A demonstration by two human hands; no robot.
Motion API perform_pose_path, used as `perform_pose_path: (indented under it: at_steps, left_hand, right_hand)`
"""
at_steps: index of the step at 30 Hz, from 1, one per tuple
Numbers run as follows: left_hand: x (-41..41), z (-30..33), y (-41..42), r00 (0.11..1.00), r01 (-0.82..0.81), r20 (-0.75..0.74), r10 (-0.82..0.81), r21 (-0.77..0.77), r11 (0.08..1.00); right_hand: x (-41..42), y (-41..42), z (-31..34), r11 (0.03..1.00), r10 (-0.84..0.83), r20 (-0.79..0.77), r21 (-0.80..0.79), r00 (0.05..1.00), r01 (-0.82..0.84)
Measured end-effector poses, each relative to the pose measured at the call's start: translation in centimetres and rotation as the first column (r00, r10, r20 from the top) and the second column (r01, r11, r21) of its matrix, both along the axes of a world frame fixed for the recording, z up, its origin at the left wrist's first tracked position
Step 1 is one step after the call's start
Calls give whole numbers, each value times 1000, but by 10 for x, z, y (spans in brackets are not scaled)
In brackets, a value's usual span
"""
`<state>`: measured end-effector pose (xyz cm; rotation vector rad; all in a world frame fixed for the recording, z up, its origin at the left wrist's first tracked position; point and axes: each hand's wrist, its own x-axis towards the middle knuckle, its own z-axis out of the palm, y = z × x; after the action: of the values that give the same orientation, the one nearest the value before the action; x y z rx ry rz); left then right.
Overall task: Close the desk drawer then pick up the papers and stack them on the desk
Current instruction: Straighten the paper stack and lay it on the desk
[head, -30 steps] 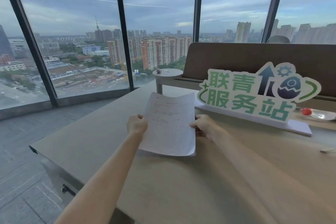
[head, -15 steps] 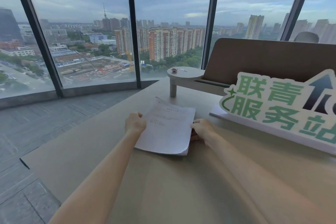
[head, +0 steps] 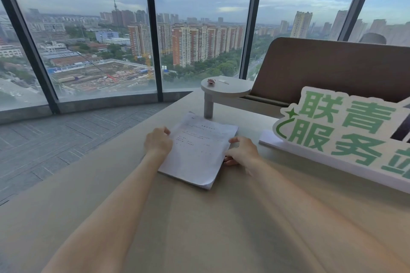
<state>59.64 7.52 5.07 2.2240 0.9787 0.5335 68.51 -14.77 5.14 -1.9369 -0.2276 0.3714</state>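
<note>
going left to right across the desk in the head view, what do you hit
left hand → papers → right hand → green and white sign

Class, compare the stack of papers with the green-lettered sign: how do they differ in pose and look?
The papers lie flat on the desk; the sign stands upright. The papers are plain white with faint small print; the sign bears big green characters. Both hands touch the papers, neither the sign. Both rest on the desk.
</note>
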Motion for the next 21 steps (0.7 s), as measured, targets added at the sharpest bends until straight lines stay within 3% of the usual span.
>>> perform_pose_path:
  at_steps: [11,21]
  left_hand:
    - [14,-7,13,998,63,-33,-60,122,991]
    - [20,-8,14,959,162,-276,-60,362,918]
  right_hand:
    - [9,10,0,994,37,64,-105,997,-30]
    - [12,14,9,946,157,151,-306,976,-105]
